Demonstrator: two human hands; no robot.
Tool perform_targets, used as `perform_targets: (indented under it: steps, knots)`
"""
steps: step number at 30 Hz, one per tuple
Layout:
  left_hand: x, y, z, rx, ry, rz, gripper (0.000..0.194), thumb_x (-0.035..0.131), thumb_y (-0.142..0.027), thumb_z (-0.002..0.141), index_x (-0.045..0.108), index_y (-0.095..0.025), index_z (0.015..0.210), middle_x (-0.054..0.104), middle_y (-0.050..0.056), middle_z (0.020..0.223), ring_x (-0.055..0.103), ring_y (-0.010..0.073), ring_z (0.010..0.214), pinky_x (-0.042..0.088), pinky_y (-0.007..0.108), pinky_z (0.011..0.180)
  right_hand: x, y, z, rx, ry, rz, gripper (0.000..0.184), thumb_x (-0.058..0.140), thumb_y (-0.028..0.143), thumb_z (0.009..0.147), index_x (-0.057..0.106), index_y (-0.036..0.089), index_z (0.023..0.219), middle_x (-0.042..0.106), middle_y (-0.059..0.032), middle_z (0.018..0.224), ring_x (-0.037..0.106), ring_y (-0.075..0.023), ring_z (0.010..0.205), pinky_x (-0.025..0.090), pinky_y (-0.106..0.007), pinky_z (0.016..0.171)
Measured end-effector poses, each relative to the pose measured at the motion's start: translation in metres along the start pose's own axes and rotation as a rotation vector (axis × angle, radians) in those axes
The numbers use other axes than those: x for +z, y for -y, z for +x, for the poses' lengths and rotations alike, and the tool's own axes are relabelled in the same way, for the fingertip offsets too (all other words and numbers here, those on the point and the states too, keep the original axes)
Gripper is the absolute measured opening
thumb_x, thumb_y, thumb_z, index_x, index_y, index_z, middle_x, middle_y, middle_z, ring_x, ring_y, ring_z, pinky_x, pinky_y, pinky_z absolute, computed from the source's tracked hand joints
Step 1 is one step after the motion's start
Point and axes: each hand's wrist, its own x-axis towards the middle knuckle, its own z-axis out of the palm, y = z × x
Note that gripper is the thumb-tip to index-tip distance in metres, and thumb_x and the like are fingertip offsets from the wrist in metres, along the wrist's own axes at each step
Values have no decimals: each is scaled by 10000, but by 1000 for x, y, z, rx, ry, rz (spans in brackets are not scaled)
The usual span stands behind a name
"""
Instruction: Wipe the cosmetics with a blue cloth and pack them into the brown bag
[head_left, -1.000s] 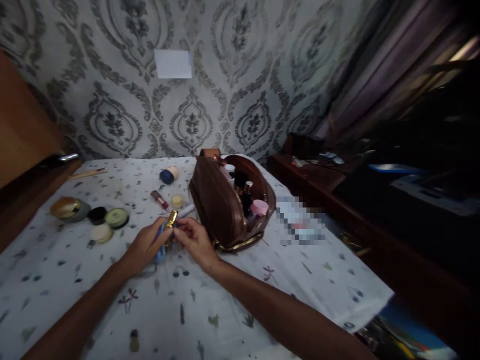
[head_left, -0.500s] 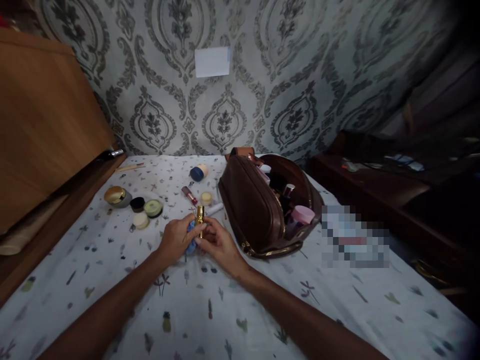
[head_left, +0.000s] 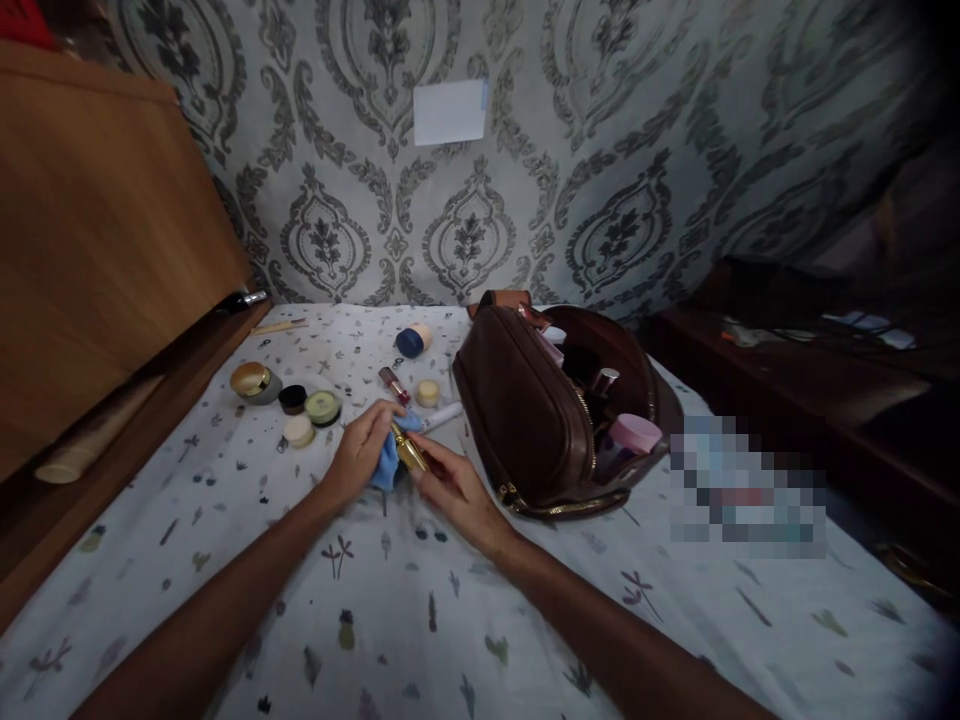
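A gold lipstick tube [head_left: 409,452] lies tilted between my two hands, in the middle of the view. My right hand [head_left: 456,490] pinches its lower end. Closed on a light blue cloth [head_left: 387,463], my left hand [head_left: 365,445] presses part of it to the tube's upper end. Just beyond the hands are a white tube [head_left: 442,416], a small cream jar [head_left: 427,393] and a dark red lip gloss [head_left: 394,384]. To the right stands a brown cosmetic bag [head_left: 525,400], unzipped, with a pink-lidded jar [head_left: 636,434] and other cosmetics inside.
Left of my hands sit a gold-lidded jar [head_left: 253,382], a black-lidded jar [head_left: 292,399], a green jar [head_left: 322,406] and a cream pot [head_left: 298,431]. A blue-capped bottle [head_left: 413,341] lies farther back. A wooden cabinet [head_left: 112,230] borders the left, a patterned wall [head_left: 480,220] the back.
The gold tube has gone from upright to tilted, its top leaning left. More of the blue cloth shows, now against the tube's upper end. The view has shifted slightly left.
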Motion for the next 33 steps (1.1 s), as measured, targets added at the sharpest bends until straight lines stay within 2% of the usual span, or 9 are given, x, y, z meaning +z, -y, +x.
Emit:
perform_targets:
  steps: [3, 7, 11, 15, 19, 26, 29, 33]
  knots:
    - [2, 1, -3, 17, 85, 32, 366, 340, -470, 987, 503, -204, 795, 466, -23, 696, 455, 148, 672, 375, 270, 661, 1, 2, 0, 27, -18, 6, 394, 622, 396, 864, 629, 226, 1220, 630, -32, 851, 571, -160, 708, 454, -244, 552]
    - [2, 6, -2, -15, 45, 99, 367, 337, -462, 984, 405, -221, 715, 390, -49, 607, 405, 134, 584, 327, 269, 590, 3, 1, 1, 107, -72, 75, 367, 647, 436, 831, 581, 221, 1121, 533, 17, 758, 505, -124, 596, 404, -224, 490]
    - [1, 7, 0, -57, 37, 163, 383, 325, -463, 971, 405, -221, 684, 398, -50, 576, 411, 132, 567, 324, 273, 593, 4, 1, 2, 120, -53, 91, 336, 670, 431, 802, 558, 217, 1036, 539, 26, 744, 494, -117, 582, 404, -224, 501]
    - [0, 6, 1, -76, 24, 237, 404, 306, -476, 951, 415, -220, 658, 436, -36, 573, 431, 140, 578, 327, 280, 609, 5, -1, 2, 78, -87, 41, 324, 694, 340, 757, 564, 218, 1027, 581, 15, 780, 555, -143, 667, 460, -255, 595]
    - [1, 8, 1, -90, 15, 253, 421, 320, -487, 940, 405, -221, 625, 434, -33, 557, 433, 144, 573, 326, 282, 614, 5, -4, 0, -36, -148, -141, 362, 686, 208, 711, 603, 216, 1063, 614, -10, 898, 575, -159, 779, 473, -275, 693]
    - [1, 11, 0, -107, 13, 239, 428, 316, -500, 946, 431, -217, 647, 440, -34, 572, 444, 144, 587, 340, 276, 620, 4, -12, -1, -91, -168, -285, 521, 724, 219, 700, 566, 235, 1197, 601, -25, 969, 581, -178, 848, 489, -292, 734]
    - [1, 9, 0, -110, 15, 233, 428, 312, -503, 945, 431, -217, 650, 440, -34, 575, 443, 144, 592, 341, 273, 617, 4, -6, -2, -74, -125, -316, 538, 725, 317, 753, 527, 233, 1246, 624, -27, 947, 599, -184, 823, 487, -301, 731]
    - [0, 6, 0, -106, 14, 234, 423, 324, -503, 941, 447, -215, 657, 457, -32, 582, 456, 147, 600, 344, 277, 629, 2, 6, -5, -42, -77, -379, 390, 490, 417, 946, 517, 200, 1269, 650, -31, 830, 599, -179, 706, 453, -294, 650]
